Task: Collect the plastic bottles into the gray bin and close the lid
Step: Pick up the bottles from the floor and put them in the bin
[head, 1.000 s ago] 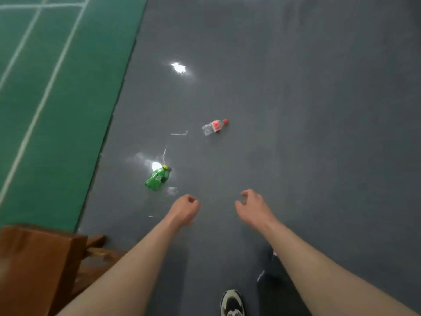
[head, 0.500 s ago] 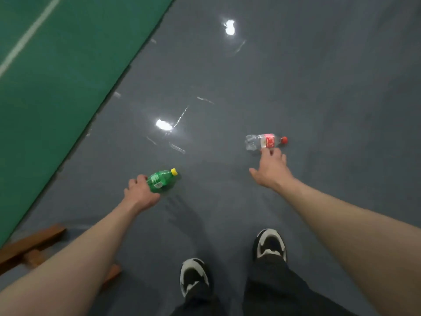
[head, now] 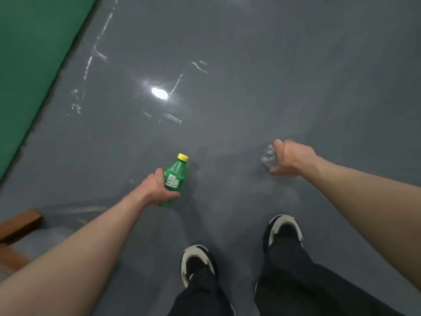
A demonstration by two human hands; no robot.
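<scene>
My left hand (head: 157,187) is wrapped around a green plastic bottle (head: 175,176) with a yellow cap, held just above the grey floor with the cap pointing away from me. My right hand (head: 290,159) grips a clear plastic bottle (head: 268,156); only its crumpled base sticks out to the left of my fist, and its red cap and label are hidden behind the hand. The gray bin is out of sight.
Grey glossy floor (head: 227,65) with a lamp reflection spreads ahead. A green court mat (head: 34,53) runs along the left. A wooden piece of furniture (head: 18,226) juts in at the lower left. My two black-and-white shoes (head: 284,231) stand below my hands.
Both hands reached the bottles lying on the floor and closed on them. The green bottle now points away from me, and the clear bottle is mostly covered by my right fist.
</scene>
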